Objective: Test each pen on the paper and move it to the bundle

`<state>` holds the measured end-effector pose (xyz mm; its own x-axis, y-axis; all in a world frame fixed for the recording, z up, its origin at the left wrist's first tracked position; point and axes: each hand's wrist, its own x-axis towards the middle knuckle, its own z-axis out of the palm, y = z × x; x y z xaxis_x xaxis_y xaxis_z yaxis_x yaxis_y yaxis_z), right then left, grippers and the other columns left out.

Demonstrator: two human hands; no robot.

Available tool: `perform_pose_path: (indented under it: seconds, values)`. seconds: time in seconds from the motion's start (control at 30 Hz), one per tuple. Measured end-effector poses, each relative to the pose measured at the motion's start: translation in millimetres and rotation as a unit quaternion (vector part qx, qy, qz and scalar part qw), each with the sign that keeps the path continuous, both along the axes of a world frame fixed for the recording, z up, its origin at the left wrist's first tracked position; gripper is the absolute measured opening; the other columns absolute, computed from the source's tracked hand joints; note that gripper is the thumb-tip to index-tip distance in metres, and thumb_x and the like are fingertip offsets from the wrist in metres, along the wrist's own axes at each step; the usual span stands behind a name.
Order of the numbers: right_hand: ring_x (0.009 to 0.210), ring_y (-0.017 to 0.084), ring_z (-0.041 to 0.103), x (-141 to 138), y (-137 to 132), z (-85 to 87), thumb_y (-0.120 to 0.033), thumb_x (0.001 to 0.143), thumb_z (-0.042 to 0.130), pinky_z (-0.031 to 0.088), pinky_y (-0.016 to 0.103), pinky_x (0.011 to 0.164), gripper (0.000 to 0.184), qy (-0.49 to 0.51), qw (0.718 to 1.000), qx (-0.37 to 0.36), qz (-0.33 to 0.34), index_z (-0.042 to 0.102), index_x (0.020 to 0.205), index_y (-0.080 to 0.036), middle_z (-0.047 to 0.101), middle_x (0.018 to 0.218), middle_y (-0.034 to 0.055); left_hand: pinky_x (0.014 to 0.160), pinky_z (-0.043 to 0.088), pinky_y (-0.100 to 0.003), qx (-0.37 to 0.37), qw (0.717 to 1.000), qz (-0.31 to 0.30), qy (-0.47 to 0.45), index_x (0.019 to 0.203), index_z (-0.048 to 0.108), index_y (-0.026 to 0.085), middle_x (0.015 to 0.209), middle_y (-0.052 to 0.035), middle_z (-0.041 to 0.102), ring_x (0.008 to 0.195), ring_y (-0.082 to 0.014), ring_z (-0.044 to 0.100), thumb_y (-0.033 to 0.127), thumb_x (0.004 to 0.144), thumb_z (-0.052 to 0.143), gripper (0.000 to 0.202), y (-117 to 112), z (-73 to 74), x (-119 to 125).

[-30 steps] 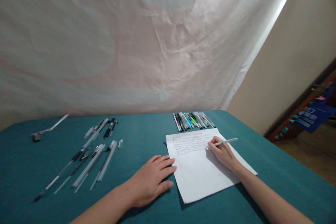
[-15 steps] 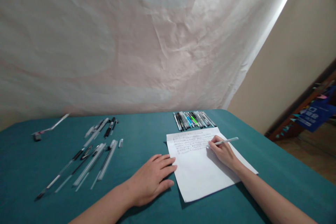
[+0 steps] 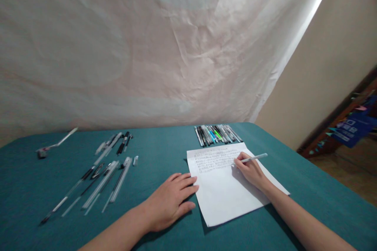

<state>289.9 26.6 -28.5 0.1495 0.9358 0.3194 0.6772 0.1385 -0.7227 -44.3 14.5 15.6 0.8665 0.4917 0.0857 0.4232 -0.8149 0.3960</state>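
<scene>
A white sheet of paper (image 3: 224, 192) lies on the teal tablecloth (image 3: 153, 153), with a few lines of handwriting across its top. My right hand (image 3: 250, 170) rests on the sheet, fingers pinched on a white pen (image 3: 255, 158) whose tip touches the end of the written lines. My left hand (image 3: 171, 200) lies flat on the cloth, fingers stretched out, their tips touching the paper's left edge.
A tight row of several pens, some blue and green (image 3: 217, 134), lies just beyond the paper. Several loose clear and black pens (image 3: 101, 180) are scattered to the left, with one more at the far left (image 3: 54, 145). A creased white sheet hangs behind the table.
The right hand and pen have barely shifted along the written line. The left hand stays flat in place.
</scene>
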Motion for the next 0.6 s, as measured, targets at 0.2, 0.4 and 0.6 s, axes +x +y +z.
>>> perform_pose_path:
  seconds: [0.2, 0.4, 0.6]
  values:
    - [0.049, 0.012, 0.043, -0.1, 0.4, -0.5, -0.029, 0.075, 0.047, 0.032, 0.024, 0.049, 0.019, -0.006, 1.0, 0.004, -0.006, 0.046, 0.059, -0.019, 0.047, 0.051, -0.0033, 0.104, 0.021, -0.045, -0.003, 1.0, 0.002, 0.0, 0.129, 0.04, 0.031, 0.139, -0.0032, 0.037, 0.128, -0.0239, 0.03, 0.045, 0.089, 0.036, 0.043, 0.4, -1.8, 0.5]
    - [0.048, 0.011, 0.041, -2.8, -1.3, 2.6, -0.026, 0.074, 0.048, 0.031, 0.023, 0.048, 0.017, 0.005, 1.0, 0.012, -0.006, 0.044, 0.059, -0.019, 0.045, 0.051, -0.0039, 0.104, 0.022, -0.045, -0.003, 1.0, -0.001, -0.009, 0.129, 0.04, 0.03, 0.139, -0.0041, 0.038, 0.127, -0.0243, 0.031, 0.045, 0.089, 0.035, 0.043, -0.4, -0.2, 0.0]
    - [0.049, 0.011, 0.042, -3.9, -1.7, 2.3, -0.024, 0.074, 0.047, 0.031, 0.024, 0.049, 0.016, 0.002, 1.0, 0.015, -0.002, 0.043, 0.059, -0.02, 0.045, 0.052, -0.0039, 0.104, 0.022, -0.046, -0.008, 1.0, -0.001, -0.004, 0.13, 0.04, 0.031, 0.139, -0.0035, 0.037, 0.128, -0.0241, 0.031, 0.045, 0.09, 0.034, 0.043, 0.5, -0.6, 0.0]
